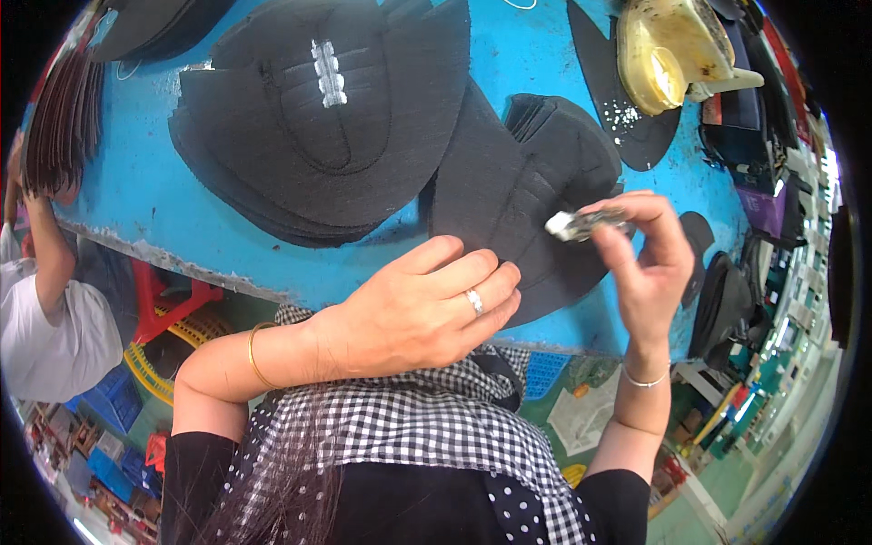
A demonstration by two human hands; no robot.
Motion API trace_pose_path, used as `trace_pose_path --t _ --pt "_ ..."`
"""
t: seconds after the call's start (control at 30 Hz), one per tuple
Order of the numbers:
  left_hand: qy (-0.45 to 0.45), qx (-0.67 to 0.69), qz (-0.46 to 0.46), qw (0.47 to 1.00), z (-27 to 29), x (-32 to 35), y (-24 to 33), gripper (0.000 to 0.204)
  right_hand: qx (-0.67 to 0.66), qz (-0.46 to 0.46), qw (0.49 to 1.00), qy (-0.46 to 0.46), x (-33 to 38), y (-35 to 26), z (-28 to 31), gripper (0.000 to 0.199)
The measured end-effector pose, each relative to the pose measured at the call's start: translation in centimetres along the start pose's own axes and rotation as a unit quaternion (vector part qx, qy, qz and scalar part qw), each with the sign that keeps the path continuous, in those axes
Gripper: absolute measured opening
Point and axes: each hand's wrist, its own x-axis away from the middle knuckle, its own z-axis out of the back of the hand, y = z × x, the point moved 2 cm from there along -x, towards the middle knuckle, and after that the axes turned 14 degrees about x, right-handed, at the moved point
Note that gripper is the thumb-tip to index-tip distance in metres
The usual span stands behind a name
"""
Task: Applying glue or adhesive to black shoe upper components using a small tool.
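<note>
Fingers of the right hand (647,263) pinch one small brush (574,223); left hand (427,309) presses one black piece (509,195) flat.

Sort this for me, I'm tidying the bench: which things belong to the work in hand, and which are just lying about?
In hand:
- left hand pressing the black piece
- right hand holding a small brush

Lying about:
- stack of black pieces
- yellowed glue pot
- dark sole-shaped cutout
- blue table

A shoe-making workshop: blue worktable (127,195), stacked black upper pieces (300,118), glue-caked pot (668,54).
</note>
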Motion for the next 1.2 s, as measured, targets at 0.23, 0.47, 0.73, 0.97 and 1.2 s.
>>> trace_pose_path --t 0.23,0.47,0.73,0.97,1.2 --pt "-0.017 -0.001 0.004 1.0 0.3 -0.2 0.2 0.034 0.119 0.055 0.981 0.143 -1.3 1.1 -0.7 0.02" --pt "-0.065 0.001 -0.001 0.998 0.9 -0.8 0.4 0.032 0.161 0.181 0.969 0.054 1.1 -0.8 -1.6 0.025" --pt "0.149 0.002 -0.212 0.966 1.2 -1.2 2.3 0.022 -0.128 0.061 0.953 0.268 0.6 3.3 3.8 0.017" --pt "0.159 -0.087 0.046 0.982 8.1 1.9 2.1 0.041 -0.115 0.0 0.978 0.174 1.7 3.5 1.4 0.012" --pt "0.02 -0.046 0.17 0.984 8.6 1.4 -1.5 0.053 -0.011 0.02 0.997 0.072 1.8 1.1 -1.1 0.018"
